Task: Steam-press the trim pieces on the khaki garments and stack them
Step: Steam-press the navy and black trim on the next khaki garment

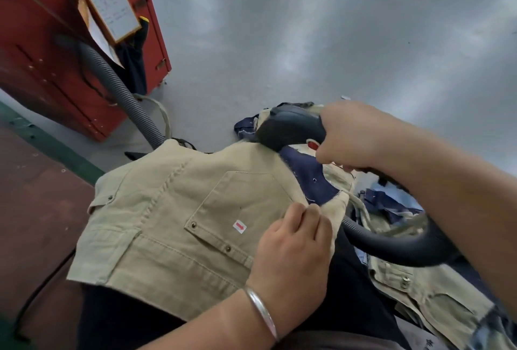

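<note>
A khaki garment (pixel 173 218) with a snap pocket and a small red-arrow sticker (pixel 239 226) lies spread over a dark pressing surface in front of me. Its navy trim piece (pixel 310 179) runs along the right edge. My right hand (pixel 355 134) grips the handle of a black steam iron (pixel 288 127), whose nose sits on the top end of the trim. My left hand (pixel 293 246), with a silver bangle on the wrist, pinches the khaki edge just below the trim. The iron's black hose (pixel 391 246) curves under my right forearm.
More khaki and navy garments (pixel 425 293) lie heaped at the lower right. A grey ribbed hose (pixel 123 89) runs from behind the garment up to a red metal cabinet (pixel 50 50) with paper tags. Grey floor lies beyond; a dark cable (pixel 42 288) trails at lower left.
</note>
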Motion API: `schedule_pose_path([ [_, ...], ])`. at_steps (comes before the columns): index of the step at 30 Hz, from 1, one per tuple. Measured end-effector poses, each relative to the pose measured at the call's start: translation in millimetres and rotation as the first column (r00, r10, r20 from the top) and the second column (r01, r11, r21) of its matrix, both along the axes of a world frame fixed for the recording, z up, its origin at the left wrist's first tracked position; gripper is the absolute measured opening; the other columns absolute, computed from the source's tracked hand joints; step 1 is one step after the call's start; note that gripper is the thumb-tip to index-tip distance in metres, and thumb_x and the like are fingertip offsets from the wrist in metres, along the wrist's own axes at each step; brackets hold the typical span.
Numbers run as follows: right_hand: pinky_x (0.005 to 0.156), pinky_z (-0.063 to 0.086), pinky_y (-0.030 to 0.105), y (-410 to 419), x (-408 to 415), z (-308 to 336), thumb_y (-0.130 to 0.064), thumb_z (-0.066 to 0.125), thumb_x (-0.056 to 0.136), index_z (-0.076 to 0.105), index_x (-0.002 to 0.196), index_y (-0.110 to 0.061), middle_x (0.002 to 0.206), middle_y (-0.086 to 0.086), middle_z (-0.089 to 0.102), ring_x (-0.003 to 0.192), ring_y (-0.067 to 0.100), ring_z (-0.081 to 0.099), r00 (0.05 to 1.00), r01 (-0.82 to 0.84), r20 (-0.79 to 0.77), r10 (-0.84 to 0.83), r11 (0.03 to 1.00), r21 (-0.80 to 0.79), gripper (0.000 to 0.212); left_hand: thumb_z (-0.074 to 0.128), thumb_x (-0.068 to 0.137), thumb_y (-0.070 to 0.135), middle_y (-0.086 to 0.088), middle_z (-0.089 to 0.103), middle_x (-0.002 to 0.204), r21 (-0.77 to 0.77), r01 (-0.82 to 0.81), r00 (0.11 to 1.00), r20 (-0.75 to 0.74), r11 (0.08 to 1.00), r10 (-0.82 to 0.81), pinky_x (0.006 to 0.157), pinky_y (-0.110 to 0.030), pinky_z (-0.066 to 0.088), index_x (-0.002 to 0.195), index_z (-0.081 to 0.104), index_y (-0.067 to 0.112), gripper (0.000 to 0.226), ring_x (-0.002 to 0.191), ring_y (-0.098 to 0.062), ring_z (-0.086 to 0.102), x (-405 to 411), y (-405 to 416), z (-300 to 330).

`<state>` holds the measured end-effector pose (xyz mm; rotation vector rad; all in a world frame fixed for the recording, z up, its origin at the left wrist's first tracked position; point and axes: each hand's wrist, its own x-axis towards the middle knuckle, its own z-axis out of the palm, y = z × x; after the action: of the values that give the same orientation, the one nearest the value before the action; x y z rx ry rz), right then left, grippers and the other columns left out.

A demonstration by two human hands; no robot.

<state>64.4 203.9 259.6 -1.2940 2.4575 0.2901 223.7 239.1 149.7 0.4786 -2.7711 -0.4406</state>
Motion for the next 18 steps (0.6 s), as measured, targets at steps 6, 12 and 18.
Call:
schedule_pose_path([
  [6, 0.037, 0.045, 0.028, 16, -21, 15, -0.008, 0.066, 0.077, 0.062, 0.08, -0.004, 0.057, 0.013, 0.068, 0.042, 0.022, 0.064, 0.996, 0.077, 0.061, -0.066, 0.978, -0.195, 0.006, 0.048, 0.08, 0.015, -0.007, 0.066, 0.107, -0.026, 0.019, 0.998, 0.053, 0.999, -0.017, 0.069, -0.029, 0.048, 0.11, 0.067, 0.004, 0.037, 0.092, -0.024, 0.06, 4, 1, 0],
  [12, 0.054, 0.045, 0.033, 106, -11, 12, -0.027, 0.075, 0.069, 0.049, 0.073, -0.026, 0.06, -0.006, 0.056, 0.057, 0.015, 0.055, 0.993, 0.117, -0.005, -0.119, 0.983, -0.139, 0.026, 0.04, 0.078, 0.011, -0.013, 0.066, 0.113, -0.013, 0.034, 0.997, 0.069, 0.999, -0.033, 0.067, -0.032, 0.052, 0.11, 0.068, 0.001, 0.044, 0.093, -0.029, 0.063, 4, 5, 2],
  [18, 0.052, 0.041, 0.027, 129, 11, -12, -0.044, 0.055, 0.076, 0.045, 0.085, -0.032, 0.069, -0.011, 0.054, 0.061, 0.003, 0.051, 0.993, 0.12, -0.003, -0.12, 0.992, -0.031, 0.018, 0.038, 0.08, 0.009, -0.017, 0.067, 0.112, -0.043, 0.045, 0.994, 0.1, 0.998, -0.04, 0.07, -0.034, 0.054, 0.109, 0.068, -0.001, 0.042, 0.094, -0.03, 0.064, 4, 6, 1],
])
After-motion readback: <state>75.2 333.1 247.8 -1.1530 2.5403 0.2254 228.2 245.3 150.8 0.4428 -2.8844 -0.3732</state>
